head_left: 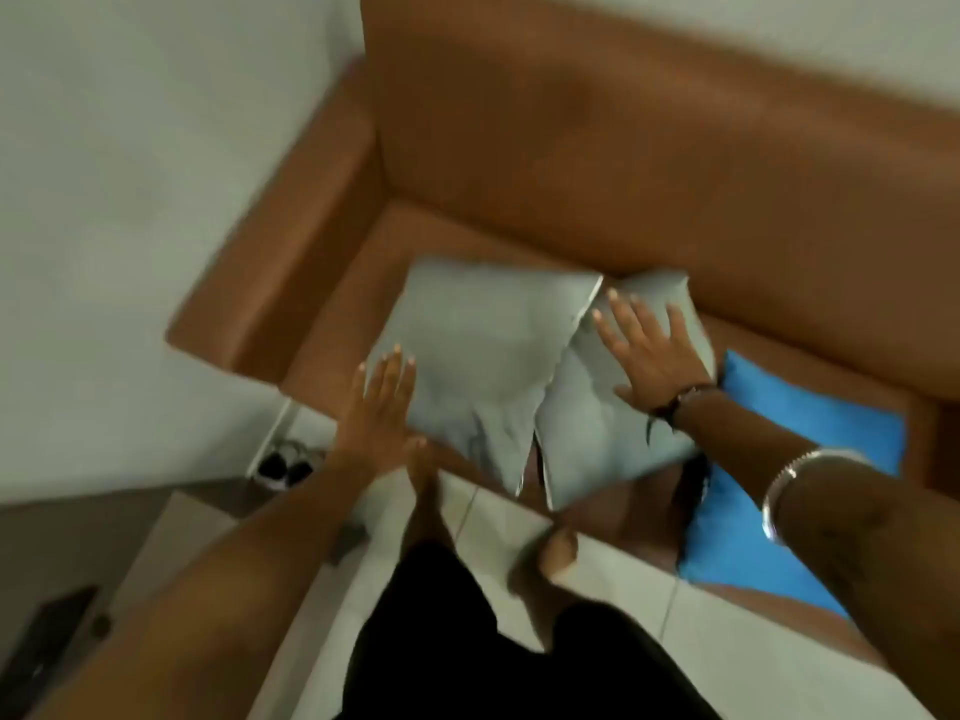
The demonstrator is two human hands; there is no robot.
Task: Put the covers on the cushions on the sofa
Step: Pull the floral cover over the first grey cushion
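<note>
Two pale grey cushions lie side by side on the seat of a brown leather sofa (571, 148). My left hand (382, 407) rests flat, fingers spread, on the near left edge of the left grey cushion (478, 350). Across the top of the right grey cushion (597, 423) my right hand (649, 356) lies flat with fingers apart. A bright blue cushion or cover (779, 485) sits on the seat to the right, partly under my right forearm. The whole frame is blurred.
The sofa's left armrest (280, 241) borders the cushions. White wall fills the left and top. My bare feet (556, 558) stand on pale floor tiles in front of the seat. A low pale table (156, 553) with a dark object stands at lower left.
</note>
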